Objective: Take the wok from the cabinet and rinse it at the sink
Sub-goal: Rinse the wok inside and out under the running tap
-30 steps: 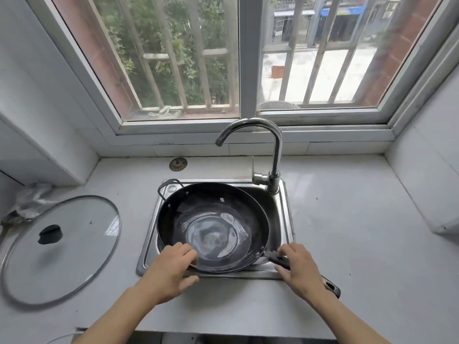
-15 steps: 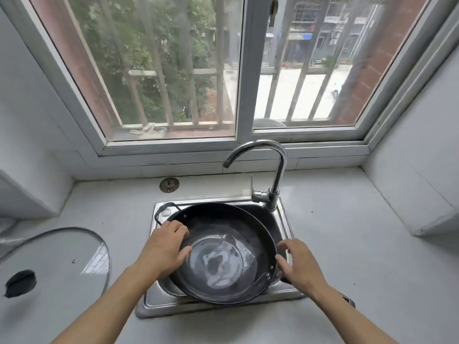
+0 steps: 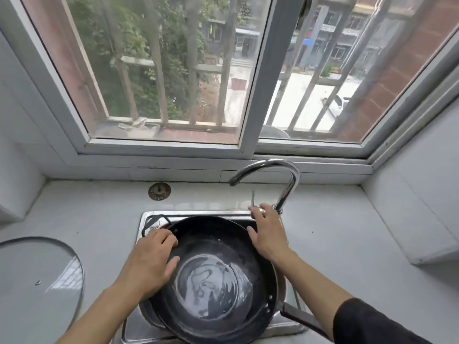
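Note:
The black wok (image 3: 213, 289) sits tilted in the steel sink (image 3: 198, 214), with a film of water on its bottom. Its small loop handle (image 3: 151, 222) points to the back left, and its long handle (image 3: 305, 319) runs to the front right under my right forearm. My left hand (image 3: 149, 261) grips the wok's left rim, fingers over the edge and thumb inside. My right hand (image 3: 268, 234) reaches over the back right rim, its straight fingers touching the base of the thin tap lever (image 3: 253, 197). No water runs from the curved faucet (image 3: 288, 184).
A glass lid (image 3: 37, 281) lies flat on the white counter at the left. A round metal disc (image 3: 159, 191) lies on the counter behind the sink. A barred window runs along the back. White walls close the counter at both sides.
My right hand left the long handle and moved up to the tap lever. My left hand slid from the wok's front rim to its left rim. The camera moved closer over the sink.

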A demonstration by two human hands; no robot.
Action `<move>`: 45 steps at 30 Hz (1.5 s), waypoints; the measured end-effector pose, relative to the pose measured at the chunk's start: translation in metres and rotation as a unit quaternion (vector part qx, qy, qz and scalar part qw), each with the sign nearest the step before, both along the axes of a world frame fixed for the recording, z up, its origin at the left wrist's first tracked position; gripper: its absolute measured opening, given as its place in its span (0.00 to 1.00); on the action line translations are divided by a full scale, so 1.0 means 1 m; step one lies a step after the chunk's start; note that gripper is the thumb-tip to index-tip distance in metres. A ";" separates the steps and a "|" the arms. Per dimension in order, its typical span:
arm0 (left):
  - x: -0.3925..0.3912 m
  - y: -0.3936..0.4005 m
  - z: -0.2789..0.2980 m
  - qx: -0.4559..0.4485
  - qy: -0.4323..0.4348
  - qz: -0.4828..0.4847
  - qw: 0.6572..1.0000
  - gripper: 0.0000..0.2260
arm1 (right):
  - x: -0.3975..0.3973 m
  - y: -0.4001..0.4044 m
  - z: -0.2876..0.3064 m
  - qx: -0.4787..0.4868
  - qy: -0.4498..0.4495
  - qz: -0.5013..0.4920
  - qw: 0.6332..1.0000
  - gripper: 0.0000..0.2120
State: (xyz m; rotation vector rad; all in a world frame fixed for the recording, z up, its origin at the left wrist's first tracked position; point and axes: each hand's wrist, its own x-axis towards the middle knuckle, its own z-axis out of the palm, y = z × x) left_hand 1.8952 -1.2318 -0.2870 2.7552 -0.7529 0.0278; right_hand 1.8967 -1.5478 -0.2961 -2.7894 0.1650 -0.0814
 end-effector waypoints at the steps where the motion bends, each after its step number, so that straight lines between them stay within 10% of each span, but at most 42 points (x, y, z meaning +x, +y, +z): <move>1: 0.001 0.001 -0.001 -0.002 -0.003 0.005 1.000 0.13 | 0.011 0.001 -0.005 -0.011 0.011 -0.005 1.000 0.27; 45: -0.016 0.008 -0.048 0.060 0.065 0.185 0.979 0.34 | 0.081 -0.019 -0.061 -0.119 0.087 0.104 0.984 0.38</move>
